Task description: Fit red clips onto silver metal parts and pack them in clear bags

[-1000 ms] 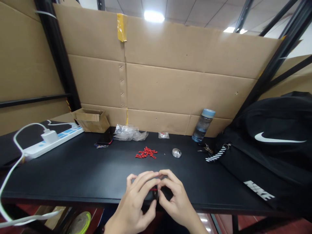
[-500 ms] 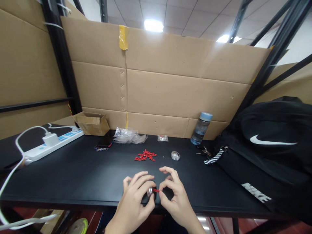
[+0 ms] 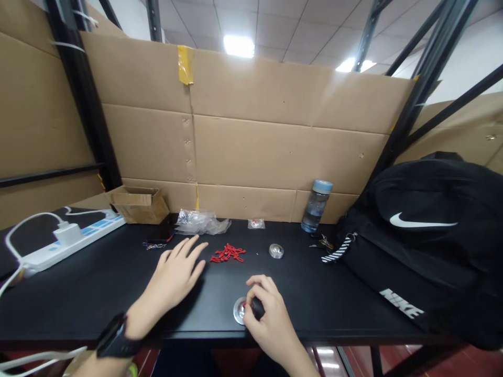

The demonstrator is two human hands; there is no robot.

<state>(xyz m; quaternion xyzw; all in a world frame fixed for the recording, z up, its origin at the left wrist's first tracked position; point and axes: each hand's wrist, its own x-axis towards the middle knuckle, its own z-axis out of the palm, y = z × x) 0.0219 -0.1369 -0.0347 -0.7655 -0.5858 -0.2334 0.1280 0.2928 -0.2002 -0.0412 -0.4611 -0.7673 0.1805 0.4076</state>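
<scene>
My left hand (image 3: 175,272) is open over the left middle of the table, fingers spread and holding nothing. Its fingertips point toward a crumpled clear plastic bag (image 3: 202,222) and lie left of a small pile of red cords (image 3: 228,253). Near the front edge, my right hand (image 3: 269,317) pinches a short red cord (image 3: 244,304) between thumb and index finger. That cord is at a round, clear, shiny disc-like piece (image 3: 238,312), partly covered by the fingertips. A similar round clear piece (image 3: 276,251) lies farther back.
A small clear packet (image 3: 256,224) and a water bottle (image 3: 316,207) stand near the cardboard wall (image 3: 251,152). A black backpack (image 3: 416,235) fills the right side, keys (image 3: 325,242) beside it. On the left are a cardboard box (image 3: 139,205), a phone (image 3: 161,231) and a power strip (image 3: 74,243).
My left hand has let go of the round clear piece and moved left and away from me, opening. My right hand stays at the piece with the red cord. The view has shifted slightly.
</scene>
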